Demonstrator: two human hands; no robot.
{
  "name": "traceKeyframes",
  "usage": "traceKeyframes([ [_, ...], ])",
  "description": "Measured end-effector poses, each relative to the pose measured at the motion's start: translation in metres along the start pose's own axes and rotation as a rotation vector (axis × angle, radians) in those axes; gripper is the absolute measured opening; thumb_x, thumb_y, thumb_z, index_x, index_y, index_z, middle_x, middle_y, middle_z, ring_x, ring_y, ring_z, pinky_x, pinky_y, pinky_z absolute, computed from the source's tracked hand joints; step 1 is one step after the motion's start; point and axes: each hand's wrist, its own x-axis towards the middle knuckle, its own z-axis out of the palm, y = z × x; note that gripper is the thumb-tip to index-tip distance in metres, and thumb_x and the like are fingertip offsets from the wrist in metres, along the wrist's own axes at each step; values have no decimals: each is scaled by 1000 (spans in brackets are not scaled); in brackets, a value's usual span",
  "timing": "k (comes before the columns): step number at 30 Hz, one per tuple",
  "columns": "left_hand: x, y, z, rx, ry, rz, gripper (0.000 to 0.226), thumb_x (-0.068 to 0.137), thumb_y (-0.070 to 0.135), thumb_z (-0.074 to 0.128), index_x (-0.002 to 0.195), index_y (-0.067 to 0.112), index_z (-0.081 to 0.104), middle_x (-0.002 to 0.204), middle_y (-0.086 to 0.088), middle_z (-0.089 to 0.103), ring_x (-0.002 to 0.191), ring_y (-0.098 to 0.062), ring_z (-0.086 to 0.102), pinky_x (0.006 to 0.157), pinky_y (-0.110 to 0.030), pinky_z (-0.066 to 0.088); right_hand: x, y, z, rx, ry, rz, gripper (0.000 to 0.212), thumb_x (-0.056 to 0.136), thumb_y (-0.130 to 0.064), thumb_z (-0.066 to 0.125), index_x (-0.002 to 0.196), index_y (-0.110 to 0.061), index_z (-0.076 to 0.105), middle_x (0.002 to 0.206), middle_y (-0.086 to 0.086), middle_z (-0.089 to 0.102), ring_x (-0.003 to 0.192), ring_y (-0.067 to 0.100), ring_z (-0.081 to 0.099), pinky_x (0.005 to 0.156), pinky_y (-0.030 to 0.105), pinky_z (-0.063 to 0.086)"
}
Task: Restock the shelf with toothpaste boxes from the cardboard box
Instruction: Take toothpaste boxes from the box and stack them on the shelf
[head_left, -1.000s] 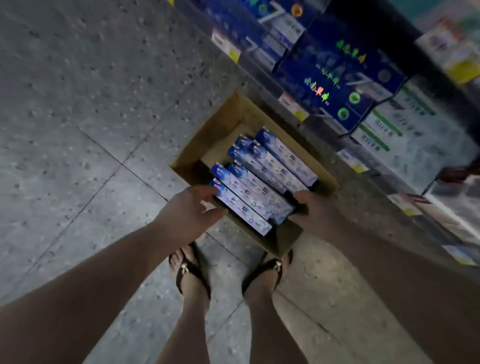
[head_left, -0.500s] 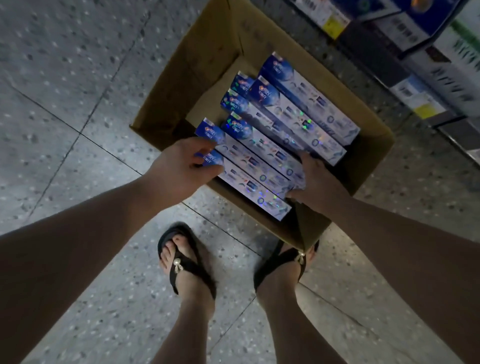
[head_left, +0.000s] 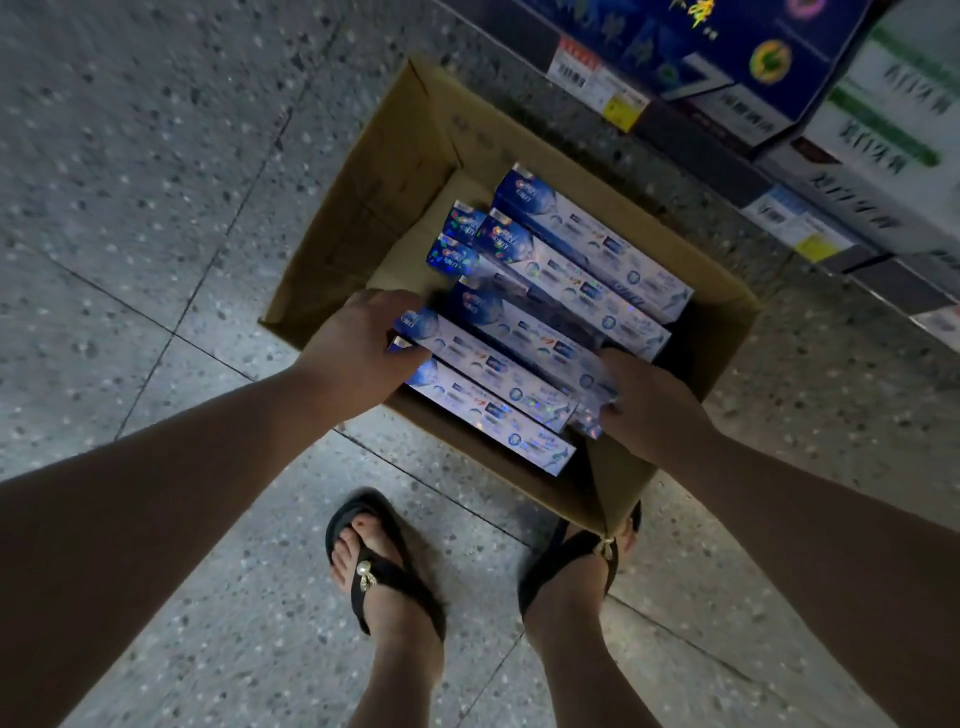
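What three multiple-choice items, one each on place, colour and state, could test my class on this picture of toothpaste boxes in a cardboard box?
1. Where does the brown cardboard box stand? A on a trolley; B on the grey speckled floor; C on a chair.
2. What colour are the flip-flop sandals? A black; B red; C white.
3. What are the left hand and right hand doing? A hanging idle; B gripping long blue-and-silver toothpaste boxes; C folding a flap.
Key: 1 B, it sits on the tiles by the feet. 2 A, straps and soles are black. 3 B, each hand's fingers curl round one end of the boxes.
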Motion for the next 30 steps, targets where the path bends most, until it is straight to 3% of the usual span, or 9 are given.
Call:
traceKeyframes([
  [2,10,12,-2,46,13,53,54,80,15,64,131,21,48,130,-11,47,114,-27,51,93,-27,38,-20,5,-12,89,65,42,38,74,-11,57,110,-16,48,109,11,60,99,34,58,75,34,46],
  [5,33,33,2,145,17,159,59,82,14,61,136,22,41,140,-10,40,124,-34,38,103,-40,35,-53,18,-30,154,98,60,45,74,-7,59,116,-19,53,97,6,59,83,28,58,65,26,36],
  [10,77,59,22,435,3,292,63,85,19,56,141,28,28,152,2,21,139,-29,15,110,-41,24,-91,38,-53,197,123,100,53,70,-3,60,115,-31,55,83,-11,54,68,8,51,56,15,38],
  [13,95,63,35,631,-14,363,67,81,26,61,140,28,29,148,-2,22,136,-28,18,107,-41,27,-104,48,-57,313,178,103,54,67,-9,60,95,-55,51,77,-16,61,76,-8,55,58,6,40],
  [18,103,66,54,840,23,285,62,79,32,64,134,24,35,135,-11,29,126,-32,27,100,-43,33,-107,62,-47,411,298,158,56,62,-18,55,102,-56,46,92,-41,53,78,-16,53,59,0,37],
  [20,100,60,57,829,16,290,56,80,27,63,131,22,40,136,-11,31,125,-33,29,100,-43,34,-105,64,-44,430,321,142,59,66,-12,57,93,-63,44,92,-32,57,81,-14,53,60,2,38],
  [23,86,49,51,641,-25,346,56,78,25,66,130,19,45,137,-9,41,123,-34,36,98,-43,40,-102,63,-47,458,346,125,57,63,-16,55,107,-52,45,82,-10,64,79,0,55,60,9,40],
  [26,56,51,31,479,-49,384,55,75,20,69,127,17,51,128,-12,52,116,-33,46,92,-35,41,-108,52,-65,482,379,80,50,58,-18,48,103,-42,50,81,-5,61,72,6,52,58,12,39],
  [30,-3,54,-10,376,-70,329,59,74,21,71,129,22,51,128,-6,55,111,-27,52,87,-30,44,-134,30,-102,505,393,86,45,57,-21,49,92,-50,50,74,-17,59,65,-11,54,53,7,39],
])
